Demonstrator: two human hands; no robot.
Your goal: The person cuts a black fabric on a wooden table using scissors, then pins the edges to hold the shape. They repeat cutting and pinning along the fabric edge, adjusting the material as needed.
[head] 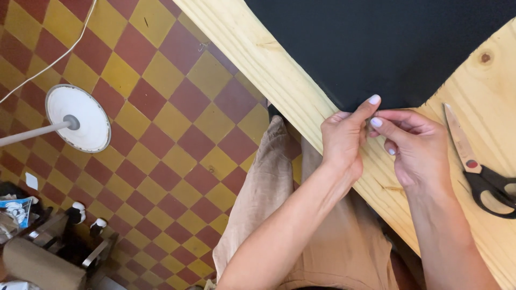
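At centre right of the frame, the left hand (343,138) and right hand (414,144) pinch together the near corner of the black fabric (376,48), which spreads away toward the upper right across the wooden table (279,70), scissors (478,166) lying just right.

Brightness: I see an evenly bright view under soft daylight; I cannot tell its source.
Shadows: faint; a soft shadow lies under the left hand (344,142) and right hand (416,150) on the wooden table (301,88).
Glare: mild sheen on the white lamp base (80,115) and the scissors (475,164) blades.
Dark zone: the black fabric (376,45) reads flat, with no weave detail.
Sharpness: I find hands and floor tiles (161,123) crisp.
Edges: table lines run slanted; clutter at the lower left corner is dim and slightly soft.
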